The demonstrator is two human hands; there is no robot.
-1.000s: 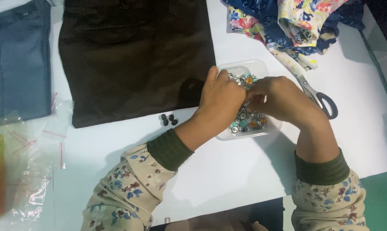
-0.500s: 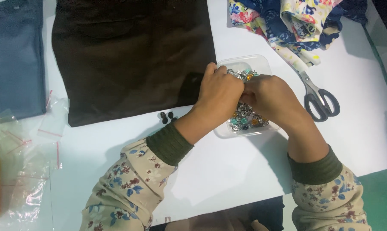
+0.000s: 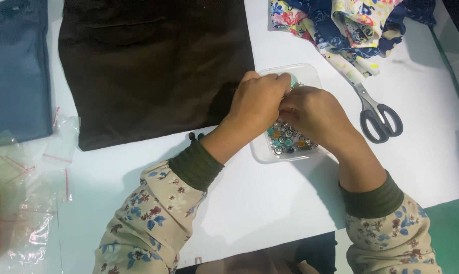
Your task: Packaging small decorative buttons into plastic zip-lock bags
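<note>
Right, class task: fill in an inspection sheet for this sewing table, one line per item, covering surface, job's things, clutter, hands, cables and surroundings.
Surface: white table, bare in front of the person.
Job's things: clear plastic tray of small metal snap buttons.
Clutter: dark brown cloth, blue denim, floral fabric pile, grey scissors, small zip bags, two small black pieces.
Hands: left hand and right hand meet over the tray; what they pinch is hidden.
Cables: nothing seen.
Surroundings: green strip beyond the table's right edge.
</note>
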